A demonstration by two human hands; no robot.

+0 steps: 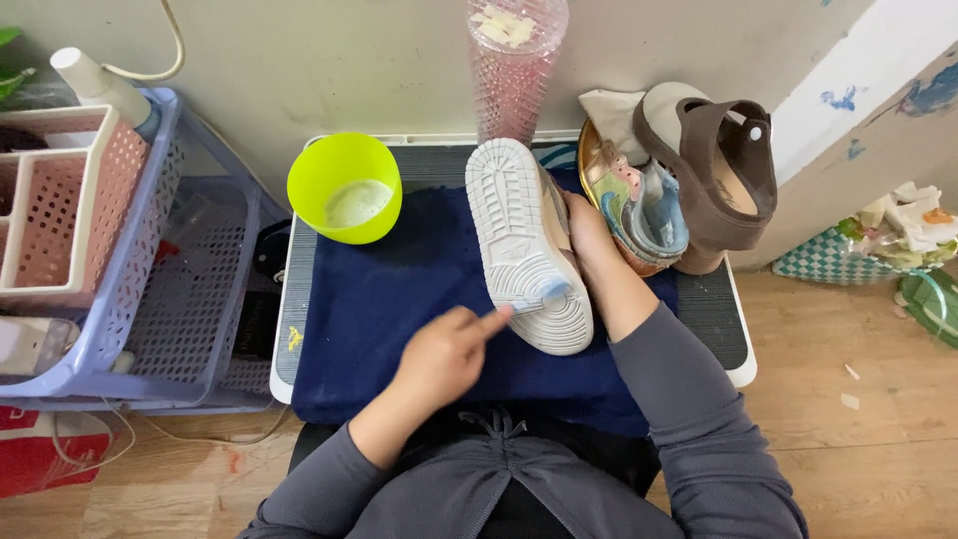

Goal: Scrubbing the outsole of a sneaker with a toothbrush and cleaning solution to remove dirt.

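Head view: right hand [589, 232] grips white ridged-sole sneaker [526, 245]; left hand [444, 354] pinches blue toothbrush [534, 299] against it, over navy cloth [399, 299].

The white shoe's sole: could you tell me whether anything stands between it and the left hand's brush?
Nothing visible does. The left hand holds the brush with its tip already on the sole of the white shoe, which the right hand holds from the side.

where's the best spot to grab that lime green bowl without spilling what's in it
Take the lime green bowl by its outer wall just under the rim, coming from the near side over the dark blue towel. It stands upright and open with pale liquid inside, so keeping it level matters. The left hand is nearest, though it holds a small brush; the right hand steadies the white shoe.
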